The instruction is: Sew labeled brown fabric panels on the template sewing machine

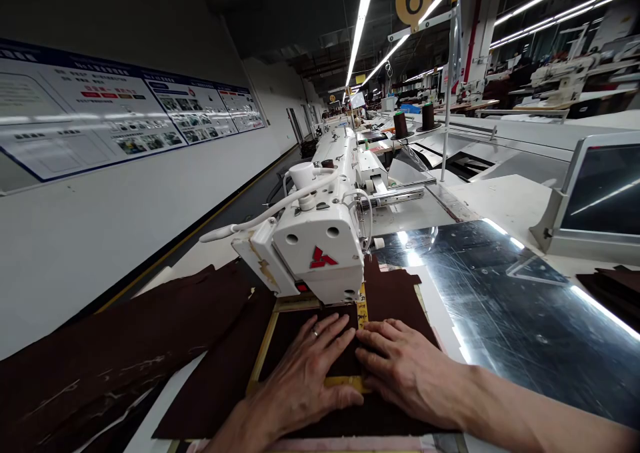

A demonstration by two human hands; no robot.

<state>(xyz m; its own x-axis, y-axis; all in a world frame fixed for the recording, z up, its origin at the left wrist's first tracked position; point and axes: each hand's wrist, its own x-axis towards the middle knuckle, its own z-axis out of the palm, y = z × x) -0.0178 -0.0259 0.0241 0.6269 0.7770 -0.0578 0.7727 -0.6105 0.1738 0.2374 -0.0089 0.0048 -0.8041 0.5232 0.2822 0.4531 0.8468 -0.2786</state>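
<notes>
My left hand lies flat, fingers spread, on a dark brown fabric piece held in a yellow-edged template frame. A ring sits on one finger. My right hand presses flat beside it, fingertips touching the left hand's fingers near a yellow ruler strip. Both hands rest just in front of the white sewing machine head with a red logo. Neither hand grips anything.
More brown fabric drapes at the left. A shiny metal plate covers the table at right, with a touchscreen behind it. Thread cones stand farther back. A white wall with posters runs along the left.
</notes>
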